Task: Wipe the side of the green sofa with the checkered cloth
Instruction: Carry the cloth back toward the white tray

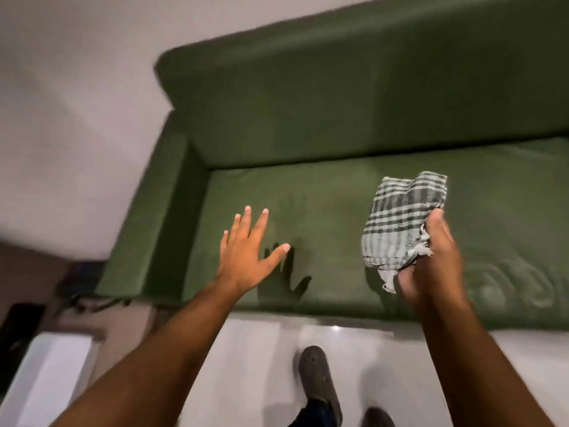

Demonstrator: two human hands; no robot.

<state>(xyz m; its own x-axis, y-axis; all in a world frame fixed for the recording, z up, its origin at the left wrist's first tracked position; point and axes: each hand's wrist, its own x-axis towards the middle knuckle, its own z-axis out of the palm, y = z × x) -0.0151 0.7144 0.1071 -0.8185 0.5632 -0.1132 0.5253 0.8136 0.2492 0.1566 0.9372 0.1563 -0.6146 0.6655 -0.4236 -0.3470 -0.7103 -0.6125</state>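
The green sofa (323, 124) fills the upper half of the view, its seat facing me and its left armrest (154, 217) at the left. My right hand (431, 257) grips a folded checkered cloth (400, 220), grey-white with dark stripes, held just above the seat cushion right of centre. My left hand (249, 245) hovers over the seat near the left armrest with its fingers spread and nothing in it. Its shadow falls on the cushion beside it.
A pale wall (77, 103) stands left of the sofa. A white box-like object (52, 374) sits at the lower left, with dark items (21, 322) and cables near the armrest's foot. My grey clog (320, 386) rests on the glossy white floor (252, 365).
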